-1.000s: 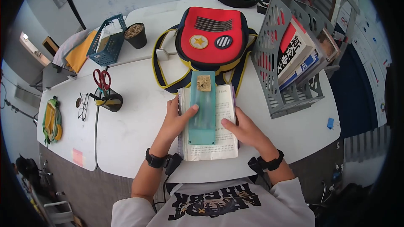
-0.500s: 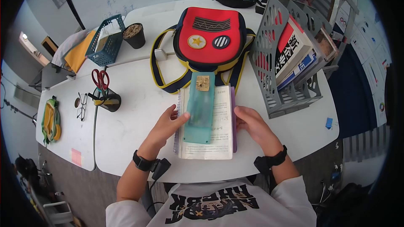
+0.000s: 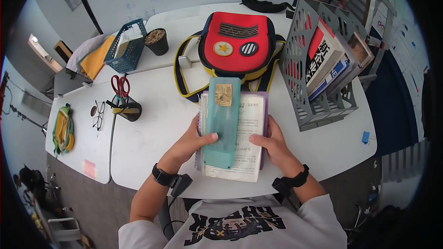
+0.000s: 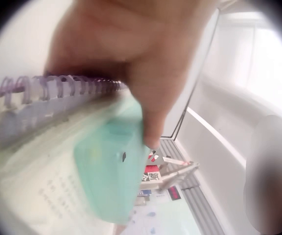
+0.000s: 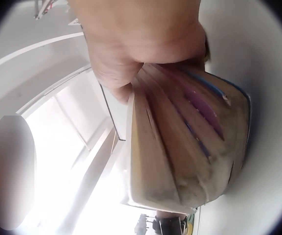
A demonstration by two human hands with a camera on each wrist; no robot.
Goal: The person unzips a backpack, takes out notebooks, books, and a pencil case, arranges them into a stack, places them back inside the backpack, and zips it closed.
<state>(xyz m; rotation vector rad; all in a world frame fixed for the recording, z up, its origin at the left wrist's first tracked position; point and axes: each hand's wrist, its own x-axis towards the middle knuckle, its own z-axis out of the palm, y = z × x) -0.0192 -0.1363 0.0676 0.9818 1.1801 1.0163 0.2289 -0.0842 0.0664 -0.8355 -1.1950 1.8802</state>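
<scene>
A stack of a printed book (image 3: pixel 251 157) and a spiral-bound notebook (image 4: pixel 38 107) is held between both hands in front of the body. On top lies a translucent teal pencil case (image 3: pixel 223 131), slightly tilted, with a tan patch near its far end. My left hand (image 3: pixel 190 142) grips the stack's left side, its thumb on the case and its other fingers hidden around the spiral edge. On the opposite side my right hand (image 3: pixel 275 144) clasps the stack, thumb on the printed page. The right wrist view shows thick page edges (image 5: pixel 180 156) under that hand.
Just beyond the stack lies a red backpack (image 3: pixel 237 39) with navy straps. A grey file rack (image 3: pixel 295 64) with books stands right. To the left are a pen holder (image 3: pixel 129 110) with scissors, glasses (image 3: pixel 98 117), a blue basket (image 3: pixel 124 55) and a plant pot (image 3: pixel 157 44).
The right thumb lifted off the page, then came back down onto it. The pencil case has turned slightly on the stack. More purple cover shows at the stack's right edge.
</scene>
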